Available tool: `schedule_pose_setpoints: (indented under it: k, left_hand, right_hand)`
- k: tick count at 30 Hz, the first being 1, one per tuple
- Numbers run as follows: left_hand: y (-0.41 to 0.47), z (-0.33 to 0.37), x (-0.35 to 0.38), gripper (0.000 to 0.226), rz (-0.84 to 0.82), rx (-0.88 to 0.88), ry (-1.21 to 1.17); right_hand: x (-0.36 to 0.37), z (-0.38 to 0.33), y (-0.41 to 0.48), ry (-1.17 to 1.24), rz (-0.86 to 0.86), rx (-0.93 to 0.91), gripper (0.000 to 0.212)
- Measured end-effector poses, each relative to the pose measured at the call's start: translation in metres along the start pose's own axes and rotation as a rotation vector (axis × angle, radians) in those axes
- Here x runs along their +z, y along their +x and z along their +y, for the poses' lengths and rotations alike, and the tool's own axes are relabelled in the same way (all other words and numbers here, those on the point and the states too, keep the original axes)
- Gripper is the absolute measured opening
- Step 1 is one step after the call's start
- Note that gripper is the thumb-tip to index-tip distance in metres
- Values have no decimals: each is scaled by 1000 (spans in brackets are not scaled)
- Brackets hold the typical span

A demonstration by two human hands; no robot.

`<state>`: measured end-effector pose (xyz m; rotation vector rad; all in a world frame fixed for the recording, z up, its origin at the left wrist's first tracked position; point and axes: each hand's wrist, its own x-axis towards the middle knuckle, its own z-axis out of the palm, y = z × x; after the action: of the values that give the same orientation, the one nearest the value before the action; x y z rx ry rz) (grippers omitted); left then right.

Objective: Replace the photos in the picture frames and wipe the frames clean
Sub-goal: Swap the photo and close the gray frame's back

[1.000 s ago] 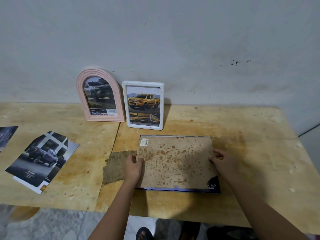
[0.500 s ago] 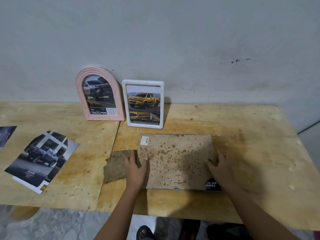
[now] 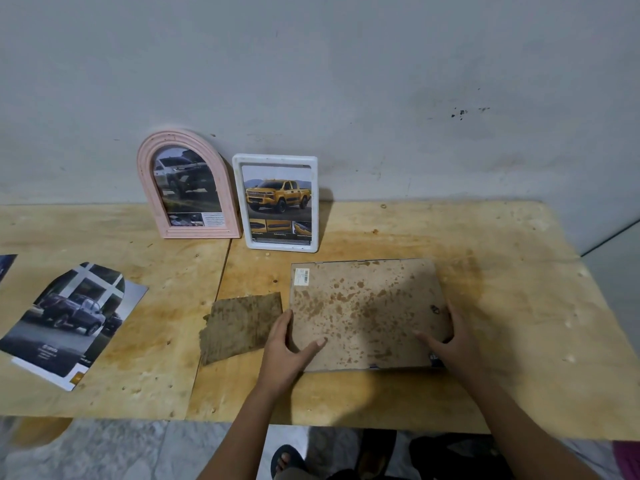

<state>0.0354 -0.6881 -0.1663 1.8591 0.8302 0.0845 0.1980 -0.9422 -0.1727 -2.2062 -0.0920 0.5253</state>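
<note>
A stained brown backing board [image 3: 363, 306] with a barcode sticker lies flat in a face-down picture frame on the wooden table [image 3: 512, 306]. A dark corner of a photo [image 3: 435, 358] peeks out at its lower right. My left hand [image 3: 289, 348] presses on the board's left edge, thumb lying on top. My right hand [image 3: 450, 341] presses with spread fingers on its right edge. A worn brown cloth [image 3: 242, 323] lies just left of the board, beside my left hand.
A pink arched frame [image 3: 143, 168] and a white frame [image 3: 239, 202], both holding truck photos, lean against the wall. A loose truck photo [image 3: 69, 320] lies at the left, another [image 3: 5, 266] at the edge. The table's front edge is close.
The board has slid down over the photo, leaving only a corner showing. Both hands went from holding the board's edges to pressing flat on it.
</note>
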Motion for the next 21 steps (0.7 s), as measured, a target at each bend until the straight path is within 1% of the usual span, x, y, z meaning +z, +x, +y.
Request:
schedule_pose_setpoints:
  k: [3,5,6,8,11,16,21]
  left_hand:
    - [0,-2,-4,123,-134,26,110]
    - [0,-3,-4,133,-187,26,182]
    - [0,-3,-3,132,-188,30,204]
    - [-1,-1,0,123,-162,35,228]
    - [-2,0,3,114,-135,29,257]
    - [2,9,10,115,-125,-47,253]
    - [11,22,15,114,-159,-141,350]
  right_hand:
    - [-3,6,-2,-118,-134,-37,125]
    - [-3,11,-3,-231,-220,-79,135]
    - [-3,12,-3,-272,-239,-94,138]
    - [-4,14,-4,-319,-236,-103,140]
    - [-3,12,-6,-308,-215,-108,136]
    - [1,7,-4,-348,-206,-63,131]
    - [4,3,0,-387,-228,-13,129]
